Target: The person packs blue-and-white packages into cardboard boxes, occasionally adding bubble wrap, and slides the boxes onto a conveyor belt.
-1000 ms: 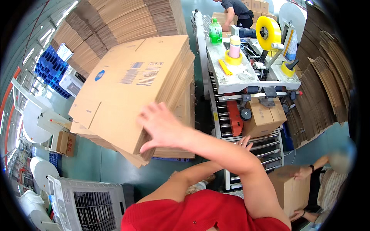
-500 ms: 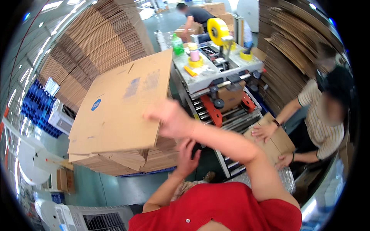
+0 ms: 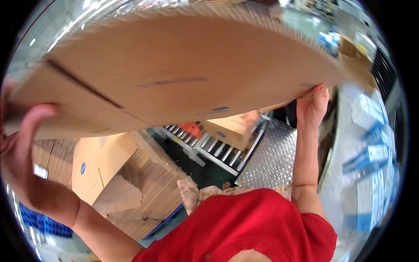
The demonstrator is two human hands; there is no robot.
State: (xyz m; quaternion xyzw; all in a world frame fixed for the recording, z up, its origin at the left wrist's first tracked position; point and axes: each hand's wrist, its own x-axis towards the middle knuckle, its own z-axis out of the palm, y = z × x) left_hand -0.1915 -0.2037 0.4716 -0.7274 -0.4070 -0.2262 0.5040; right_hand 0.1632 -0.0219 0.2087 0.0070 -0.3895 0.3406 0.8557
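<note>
Cardboard sheet (image 3: 196, 65) is held up across the view, its left end in the half-curled left hand (image 3: 18, 146), thumb on the near face. Below are stacked flat cartons (image 3: 152, 190), then a box (image 3: 227, 133) on rollers (image 3: 223, 160). Farther right, the right hand (image 3: 312, 105), nearly closed, pinches the sheet's lower edge, with blue-and-white packs (image 3: 371, 194) beyond.
</note>
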